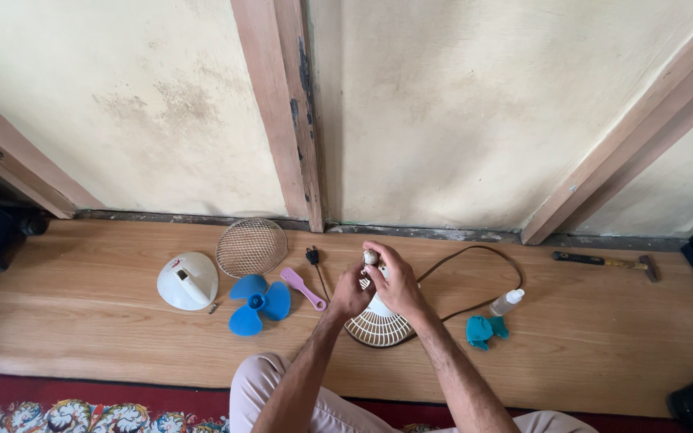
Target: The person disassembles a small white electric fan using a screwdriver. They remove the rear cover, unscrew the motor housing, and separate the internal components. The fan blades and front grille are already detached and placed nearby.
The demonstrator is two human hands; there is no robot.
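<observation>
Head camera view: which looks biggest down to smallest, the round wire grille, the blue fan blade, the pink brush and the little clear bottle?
1. Wire grille
2. Blue fan blade, only slightly smaller
3. Pink brush
4. Clear bottle

Your view is evenly and fairly brightly lit by soft daylight, with no harsh glare on the wall (459,112) or the wooden floor (106,321). Shadows are faint and short: you can see a soft one under your hands (378,285) and beneath the blue fan blade (259,304). The far left and right edges fall off into dark, where detail is lost. The wide lens bends things strongly, so the wooden posts (286,112) splay outward and the floor line curves. Focus is sharp across the middle; small things near the edges look slightly soft.
</observation>
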